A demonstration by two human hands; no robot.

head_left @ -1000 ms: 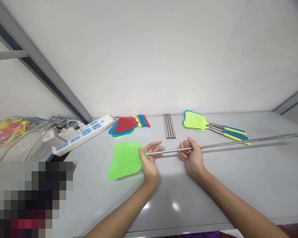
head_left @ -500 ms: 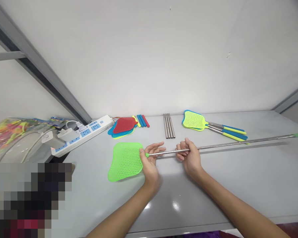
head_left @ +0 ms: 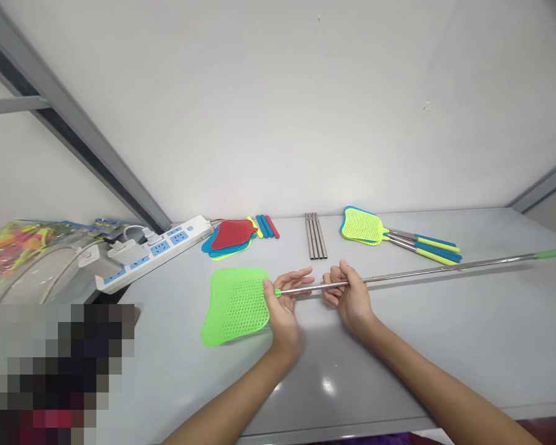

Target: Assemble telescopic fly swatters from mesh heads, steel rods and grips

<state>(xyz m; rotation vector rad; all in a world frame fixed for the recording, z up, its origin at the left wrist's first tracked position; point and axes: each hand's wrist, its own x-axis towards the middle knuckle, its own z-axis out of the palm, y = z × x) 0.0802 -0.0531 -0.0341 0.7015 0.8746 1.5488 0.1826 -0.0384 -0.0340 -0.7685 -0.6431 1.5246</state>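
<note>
A green fly swatter [head_left: 238, 306] with a long extended metal rod lies across both of my hands above the table. My left hand [head_left: 285, 315] grips it at the neck, thumb on the edge of the perforated head and the other fingers stretched behind the rod. Farther along, my right hand [head_left: 352, 298] is curled around the metal rod [head_left: 412, 274], its fingers bent and thumb pointing up. At the far right the rod ends in a green handle [head_left: 553, 253], partly cut off by the picture's edge.
Behind the hands lie stacked swatter heads [head_left: 234, 235], coloured handle grips [head_left: 267, 227], several metal rods [head_left: 315, 236] and a pile of swatters [head_left: 364, 225] with handles. On the left are a power strip [head_left: 167, 247] with plugs and a plastic bag [head_left: 23, 253]. A wall [head_left: 306, 111] rises behind.
My right hand has moved slightly left, closer to my left hand. The green handle end has come further into view at the right. My left hand keeps its hold with little movement.
</note>
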